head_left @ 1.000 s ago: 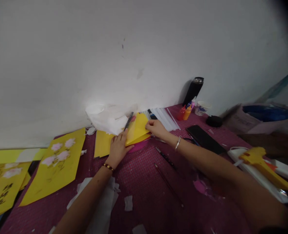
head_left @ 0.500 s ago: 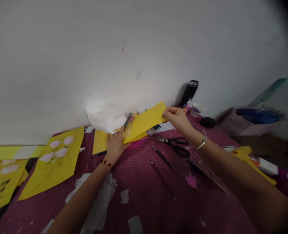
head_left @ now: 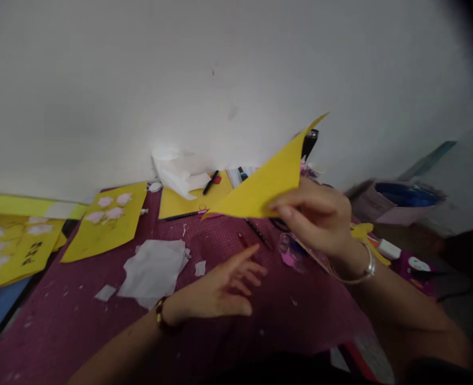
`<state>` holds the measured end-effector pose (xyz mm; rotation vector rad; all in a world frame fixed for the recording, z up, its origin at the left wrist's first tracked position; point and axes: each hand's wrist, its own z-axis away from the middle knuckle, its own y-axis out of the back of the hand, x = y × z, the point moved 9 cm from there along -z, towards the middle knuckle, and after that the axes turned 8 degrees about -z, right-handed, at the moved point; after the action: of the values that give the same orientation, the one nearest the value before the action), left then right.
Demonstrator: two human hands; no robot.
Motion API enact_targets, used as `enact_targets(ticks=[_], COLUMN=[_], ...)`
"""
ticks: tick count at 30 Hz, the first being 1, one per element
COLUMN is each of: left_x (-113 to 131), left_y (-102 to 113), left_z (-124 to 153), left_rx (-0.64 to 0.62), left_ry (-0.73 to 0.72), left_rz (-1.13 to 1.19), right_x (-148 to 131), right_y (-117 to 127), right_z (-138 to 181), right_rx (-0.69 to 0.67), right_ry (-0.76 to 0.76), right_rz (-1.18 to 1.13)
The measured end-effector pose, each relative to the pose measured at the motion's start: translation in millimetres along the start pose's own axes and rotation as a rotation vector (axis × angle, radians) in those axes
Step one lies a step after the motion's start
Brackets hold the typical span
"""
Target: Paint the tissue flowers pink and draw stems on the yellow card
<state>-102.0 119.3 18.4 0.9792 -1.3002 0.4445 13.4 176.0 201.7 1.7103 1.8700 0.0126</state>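
Paper first: a plain yellow sheet (head_left: 266,182) is up off the counter (head_left: 79,315), tilted, its far corner pointing high against the white wall (head_left: 220,69). The right hand (head_left: 318,219) grips it by the near right edge, thumb below and fingers curled over the top, so the sheet fans out to the left and away from that hand. A silver bangle (head_left: 362,270) circles the right wrist.

Below and to the left, the left hand (head_left: 224,289) hovers just over the maroon cloth covering the counter, fingers spread and loose, grasping nothing and well clear of the sheet. A beaded bracelet (head_left: 160,313) sits at its wrist.

Under the raised sheet lie thin brushes or pens (head_left: 256,235), and a pink smear (head_left: 290,256) shows near the right hand. Farther left, white tissue scraps (head_left: 154,270) are strewn on the cloth. Against the wall lies another yellow sheet (head_left: 192,200) with a black pen (head_left: 211,182) on its far edge and crumpled white paper (head_left: 176,171) beside it. A yellow sheet with pale pink blossoms (head_left: 108,222) lies to the left, and more painted yellow sheets (head_left: 12,248) run off the left edge. A black flask (head_left: 309,143) stands at the wall behind the raised corner, and a blurred container with blue inside (head_left: 400,198) sits far right.
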Motion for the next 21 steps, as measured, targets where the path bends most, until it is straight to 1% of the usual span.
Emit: enact_targets(ticks=[1,2,3,4,6,7,8,9,11,13,15,18,20,21], left_x=[8.2,10.9,8.2,2.5,-12.8,-19.4,-26.1,-31.8,-37.3,-37.4,-30.3,-3.5,21.8,37.7], left_y=[-8.8,-7.6,0.6,13.3,40.2,52.3,61.6,69.6,83.2,97.1,112.7,137.0,151.9,160.5], left_z=[5.1,10.4,16.6,24.9,44.7,53.7,59.9,63.3,61.5,57.1,55.6,59.9,68.3,76.8], left_rx=[0.008,0.078,0.199,0.349,0.628,0.735,0.804,0.848,0.879,0.914,0.957,0.964,0.937,0.950], left_ry=[-0.076,-0.120,-0.130,-0.117,-0.031,0.015,0.075,0.130,0.153,0.115,0.060,-0.010,-0.048,-0.103], left_rz=[0.255,0.443,0.546,0.603,0.650,0.659,0.659,0.648,0.632,0.614,0.597,0.586,0.567,0.515], right_x=[-18.5,-34.7,-49.3,-59.6,-73.6,-75.6,-75.2,-72.0,-60.0,-45.1,-28.3,3.7,30.3,42.8], right_y=[-8.8,-17.9,-27.7,-38.5,-55.5,-62.5,-68.7,-75.2,-88.2,-99.0,-105.7,-110.7,-113.2,-116.5], right_z=[10.0,21.9,35.6,50.6,80.1,92.6,103.1,111.9,125.5,135.2,142.4,153.2,158.6,160.5], right_rx=[-0.079,-0.165,-0.260,-0.363,-0.509,-0.553,-0.582,-0.610,-0.668,-0.710,-0.719,-0.705,-0.683,-0.679], right_ry=[0.059,0.102,0.144,0.162,0.199,0.199,0.191,0.167,0.095,0.022,-0.039,-0.152,-0.278,-0.347], right_rz=[-0.021,-0.043,-0.059,-0.057,-0.048,-0.031,-0.014,0.006,0.042,0.055,0.057,0.072,0.104,0.114])
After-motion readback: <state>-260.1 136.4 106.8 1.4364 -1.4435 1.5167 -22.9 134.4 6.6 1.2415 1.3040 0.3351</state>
